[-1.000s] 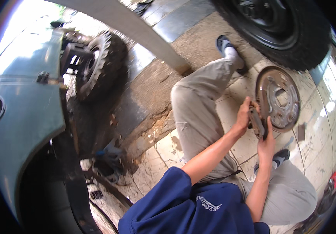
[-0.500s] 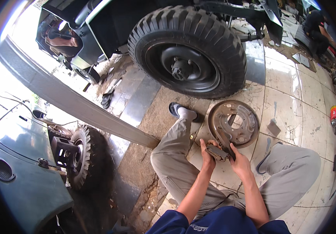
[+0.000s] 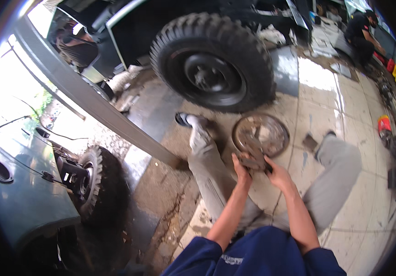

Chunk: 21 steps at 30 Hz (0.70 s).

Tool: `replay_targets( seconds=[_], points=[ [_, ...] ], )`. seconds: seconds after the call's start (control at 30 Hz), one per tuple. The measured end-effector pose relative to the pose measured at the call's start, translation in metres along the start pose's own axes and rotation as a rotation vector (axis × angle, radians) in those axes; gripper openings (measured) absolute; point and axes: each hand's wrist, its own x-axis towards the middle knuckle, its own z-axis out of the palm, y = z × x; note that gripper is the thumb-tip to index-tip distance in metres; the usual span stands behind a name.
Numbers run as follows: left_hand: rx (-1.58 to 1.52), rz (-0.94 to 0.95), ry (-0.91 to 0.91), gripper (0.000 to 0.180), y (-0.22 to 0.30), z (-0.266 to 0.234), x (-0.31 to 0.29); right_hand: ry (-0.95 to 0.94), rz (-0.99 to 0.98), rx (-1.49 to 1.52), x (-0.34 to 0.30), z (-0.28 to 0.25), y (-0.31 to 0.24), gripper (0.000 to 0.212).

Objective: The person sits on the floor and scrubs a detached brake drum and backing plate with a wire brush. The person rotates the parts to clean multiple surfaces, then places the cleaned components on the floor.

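Observation:
My left hand (image 3: 241,171) is closed around a dark, worn brake shoe (image 3: 251,162) in front of my knees. Close beside it, my right hand (image 3: 277,174) grips a second curved brake shoe (image 3: 255,146), which points away from me. The two shoes are near each other; motion blur hides whether they touch. Just beyond my hands, a round, rusty brake backing plate (image 3: 282,143) lies flat on the tiles, partly covered by the held shoes.
A large treaded wheel (image 3: 211,76) on a dark vehicle stands beyond the plate. At left are a slanted grey post (image 3: 101,115) and a vehicle body (image 3: 28,193). A red can (image 3: 384,126) and tools line the right side. Another person (image 3: 362,37) crouches far right.
The view has shifted and blurred. The curved shoe in my right hand has swung to lie more across the backing plate; both hands keep their hold.

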Motion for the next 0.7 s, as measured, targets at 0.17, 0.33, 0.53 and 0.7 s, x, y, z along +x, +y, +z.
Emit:
replay_targets(
  seconds=[0.17,0.33,0.53,0.7],
  points=[
    [-0.024,-0.006,0.014,0.057,0.003,0.015,-0.019,-0.027,0.120,-0.094,-0.015,-0.009,-0.011,0.063],
    [0.011,0.032,-0.019,0.051,-0.003,0.015,-0.023,-0.008,0.033,-0.139,-0.013,-0.011,0.003,0.064],
    [0.046,-0.118,-0.080,0.046,0.008,0.005,-0.037,-0.192,-0.033,-0.224,0.002,-0.045,-0.011,0.061],
    [0.652,-0.353,-0.303,0.041,0.071,0.002,-0.007,-0.434,-0.031,-0.319,0.039,-0.077,-0.020,0.059]
  ],
)
